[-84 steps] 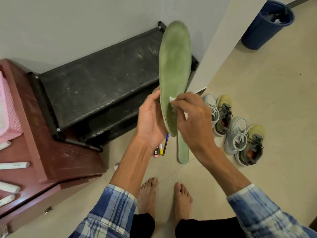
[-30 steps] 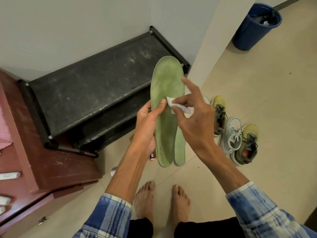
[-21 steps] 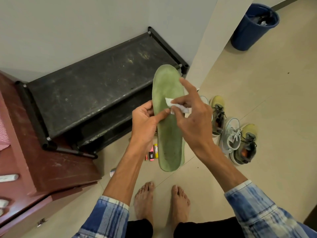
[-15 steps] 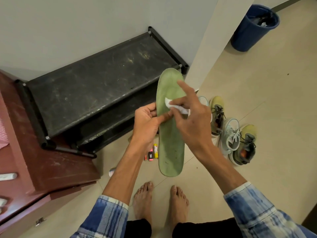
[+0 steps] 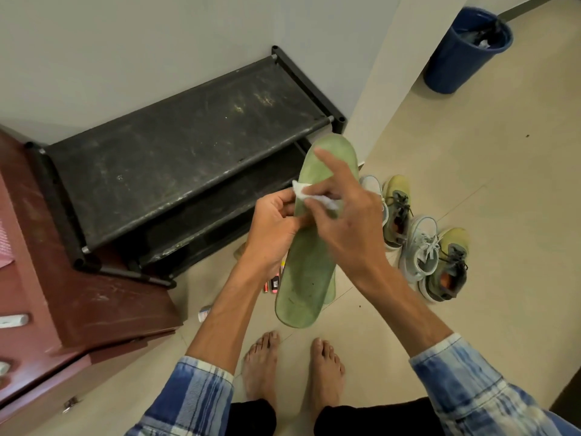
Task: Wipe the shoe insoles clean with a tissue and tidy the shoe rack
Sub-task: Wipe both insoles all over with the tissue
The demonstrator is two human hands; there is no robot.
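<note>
Green foam insole (image 5: 306, 272), held lengthwise above the tiled floor (image 5: 471, 184) in front of the person's bare feet (image 5: 292, 369), its rounded end nearest the camera and its far end reaching toward the lower corner of the black shoe rack (image 5: 188, 152). Left hand (image 5: 276, 228): fingers closed around the insole's left edge near mid-length, thumb lying on its upper face. Right hand (image 5: 349, 221): thumb and middle fingers pinched together on a crumpled white tissue (image 5: 306, 195) pressed against the insole's upper face, index finger extended straight over the far end. Shoe rack: two dusty shelves, standing against the grey wall between a reddish wooden cabinet (image 5: 78, 294) and a wall corner. Two pairs of shoes (image 5: 418, 237), pale blue and yellow-green, rest on the floor to the right of the hands. Several small markers (image 5: 273, 283) lie on the floor beneath the left wrist. A blue bin (image 5: 462, 55) stands well apart at upper right.
</note>
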